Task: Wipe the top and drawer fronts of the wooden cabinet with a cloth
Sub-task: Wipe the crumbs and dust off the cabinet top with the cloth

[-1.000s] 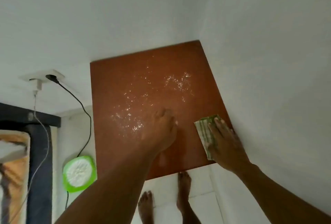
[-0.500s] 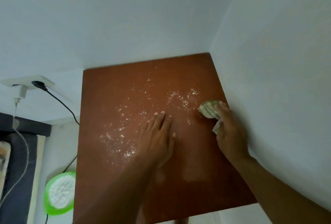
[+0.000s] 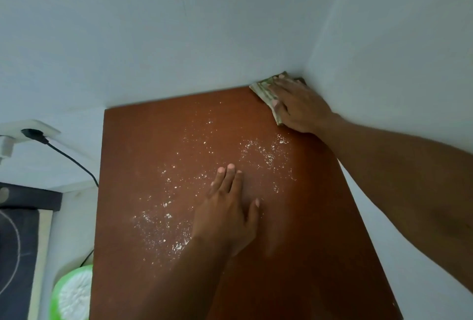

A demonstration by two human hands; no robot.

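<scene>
The white walls (image 3: 179,38) take most of the view, and they meet in a corner just beyond the right hand (image 3: 299,107). Under both hands lies the brown top of the cabinet (image 3: 143,166), which stands with its far edge and its right edge against these walls; the drawer fronts are not in view. The right hand lies flat, with straight fingers, and presses on the cloth (image 3: 263,89); it does not curl around it. The cloth is green and striped and looks folded. It lies on the top in the far right corner, under the fingers, and a strip of it shows to the left of them. The left hand (image 3: 227,214) is nearer to the person and to the left of the right hand, well apart from the cloth. It rests flat on the middle of the top, fingers straight and together, thumb spread out, and it holds nothing. Far left of the hands, lower than the top, there is a green round thing (image 3: 71,291) with a white middle, half hidden by the cabinet's edge. On the left wall a socket (image 3: 41,126) carries a black plug (image 3: 32,134), and its cable (image 3: 74,161) runs down behind the cabinet. White specks (image 3: 263,153) lie scattered on the top, between the two hands and to the left of the left hand.
</scene>
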